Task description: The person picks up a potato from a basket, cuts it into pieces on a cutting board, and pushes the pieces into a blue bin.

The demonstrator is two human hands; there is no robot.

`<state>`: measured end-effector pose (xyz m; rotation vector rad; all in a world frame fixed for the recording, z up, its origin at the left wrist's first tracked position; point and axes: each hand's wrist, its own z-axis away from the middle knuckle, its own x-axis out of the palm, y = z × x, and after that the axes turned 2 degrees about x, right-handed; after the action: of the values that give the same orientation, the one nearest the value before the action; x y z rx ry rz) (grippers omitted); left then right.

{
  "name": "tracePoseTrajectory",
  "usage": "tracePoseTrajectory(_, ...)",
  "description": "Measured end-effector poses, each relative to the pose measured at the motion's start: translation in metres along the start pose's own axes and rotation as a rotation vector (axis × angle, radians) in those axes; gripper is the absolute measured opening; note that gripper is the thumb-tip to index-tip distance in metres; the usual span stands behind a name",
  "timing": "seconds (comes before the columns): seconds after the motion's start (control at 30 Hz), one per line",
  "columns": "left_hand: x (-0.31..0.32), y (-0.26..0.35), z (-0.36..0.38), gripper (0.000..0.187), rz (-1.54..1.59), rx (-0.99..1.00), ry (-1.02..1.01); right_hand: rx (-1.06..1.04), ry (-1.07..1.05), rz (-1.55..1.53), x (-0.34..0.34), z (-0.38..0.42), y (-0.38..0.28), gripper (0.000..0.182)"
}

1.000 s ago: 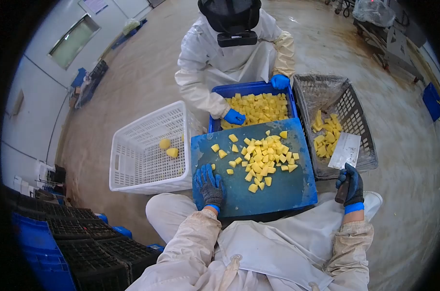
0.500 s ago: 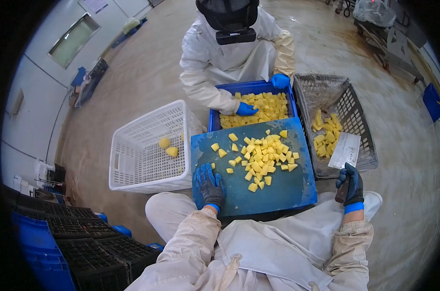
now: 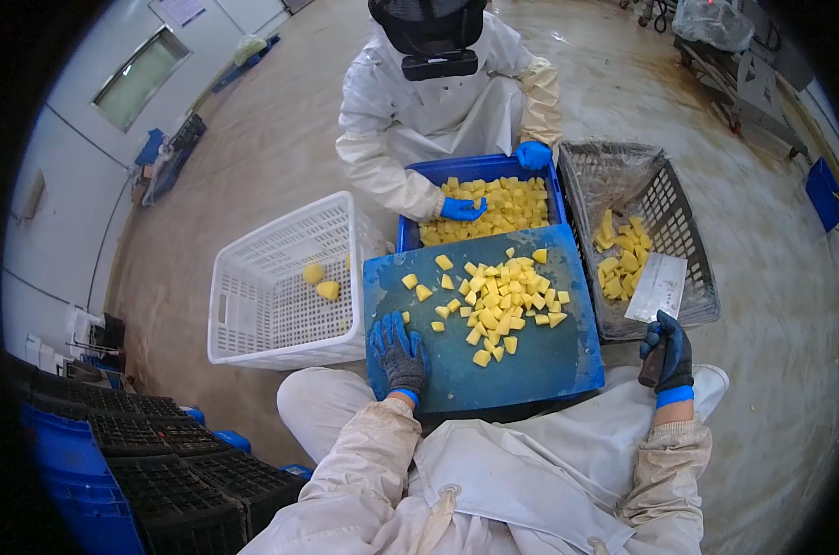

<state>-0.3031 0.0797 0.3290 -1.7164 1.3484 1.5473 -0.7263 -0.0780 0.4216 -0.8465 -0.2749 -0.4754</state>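
Note:
My left hand (image 3: 399,356), in a blue and grey glove, lies flat with fingers spread on the left edge of the blue cutting board (image 3: 475,384). A small yellow piece touches or lies close by its fingertips. Yellow potato chunks (image 3: 498,301) are heaped at the board's middle right, with a few loose ones to the left. Off the board's right side, my right hand (image 3: 669,353) is closed round the dark handle of a cleaver (image 3: 658,289). Its broad blade points up and away, over the near part of the dark crate.
A white crate (image 3: 239,324) on the left holds a few whole potatoes (image 3: 322,280). The dark crate (image 3: 695,245) on the right contains yellow pieces. Opposite, a co-worker's gloved hand (image 3: 463,209) is over a blue bin (image 3: 410,231) of chunks. Black crates (image 3: 174,490) stand lower left.
The co-worker's hand over the blue bin has shifted slightly left and turned, fingers now raised; their head has moved a little left. My hands, the cleaver and the chunks stay put.

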Motion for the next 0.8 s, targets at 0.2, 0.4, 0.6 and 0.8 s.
tracePoseTrajectory(0.2, -0.002, 0.002, 0.0, 0.056, -0.029, 0.005, -0.002, 0.01, -0.022, -0.004, -0.001, -0.002, 0.0, 0.02)
tracePoseTrajectory(0.4, -0.007, 0.005, 0.0, 0.056, -0.042, 0.007, -0.01, -0.019, 0.017, 0.019, 0.005, 0.005, 0.0, 0.021)
tracePoseTrajectory(0.6, -0.009, 0.007, -0.001, 0.056, -0.054, 0.005, -0.014, 0.009, -0.034, -0.008, 0.0, 0.0, 0.0, 0.019)
tracePoseTrajectory(0.8, -0.002, 0.001, 0.0, 0.056, -0.029, 0.008, 0.005, 0.0, -0.022, -0.006, 0.0, -0.002, 0.001, 0.017)
